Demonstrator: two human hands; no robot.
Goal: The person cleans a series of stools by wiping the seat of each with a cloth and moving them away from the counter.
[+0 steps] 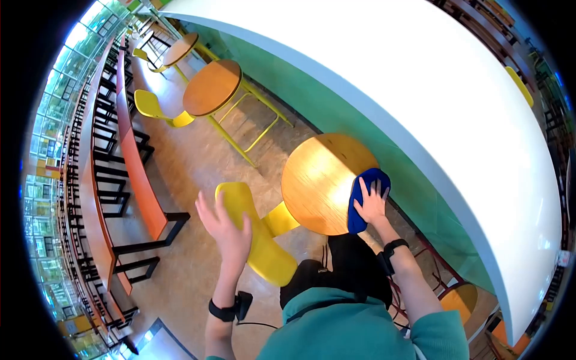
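My right hand [372, 206] lies flat with spread fingers on a folded dark blue cloth [358, 224]. The cloth rests on the right edge of a round wooden tabletop [312, 180], partly hanging past its rim. Raised in the air on the other side, my left hand [230, 231] has its fingers apart and nothing in them. It overlaps the backrest of a yellow chair [273, 264] in this view. The chair's yellow seat [281, 220] reaches to the tabletop's left edge. Each wrist wears a black strap with a small device.
A white curved counter [420, 78] over a green panel [360, 111] runs along the right. Ahead stand another round table [212, 87] with yellow legs and a yellow chair [157, 108]. Long benches [141, 180] with black frames line the left.
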